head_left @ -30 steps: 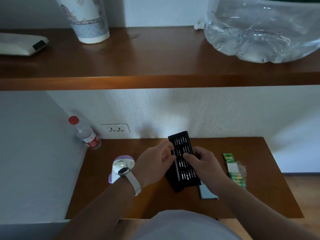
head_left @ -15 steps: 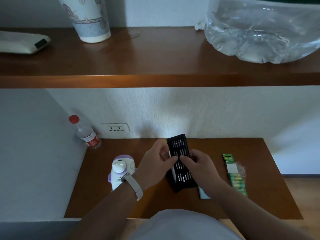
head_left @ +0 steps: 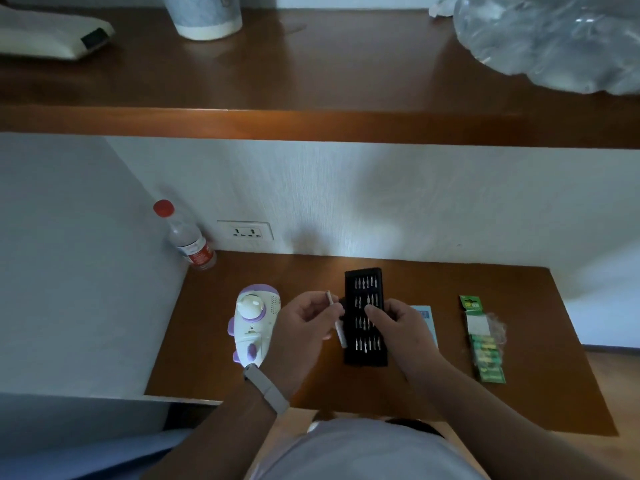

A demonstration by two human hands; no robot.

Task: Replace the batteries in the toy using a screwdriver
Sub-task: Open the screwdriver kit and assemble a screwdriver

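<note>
A white and purple toy [head_left: 254, 322] lies on the brown desk [head_left: 433, 403], left of my hands. My left hand [head_left: 304, 327] grips a slim silver screwdriver handle [head_left: 336, 318], tilted, just left of a black bit tray [head_left: 365, 315] holding rows of metal bits. My right hand [head_left: 403, 329] rests on the tray's right side, thumb and fingers touching the bits. A green pack of batteries [head_left: 483, 341] lies at the right of the desk.
A water bottle with a red cap [head_left: 185, 237] stands in the back left corner beside a wall socket [head_left: 245, 231]. A light blue card [head_left: 425, 315] peeks out behind my right hand. A wooden shelf [head_left: 311, 123] overhangs, carrying a cup, a white case and a plastic bag.
My left hand has lifted the silver screwdriver handle out of the bit tray and drawn it leftward. The toy is now in plain sight. The camera has tilted down.
</note>
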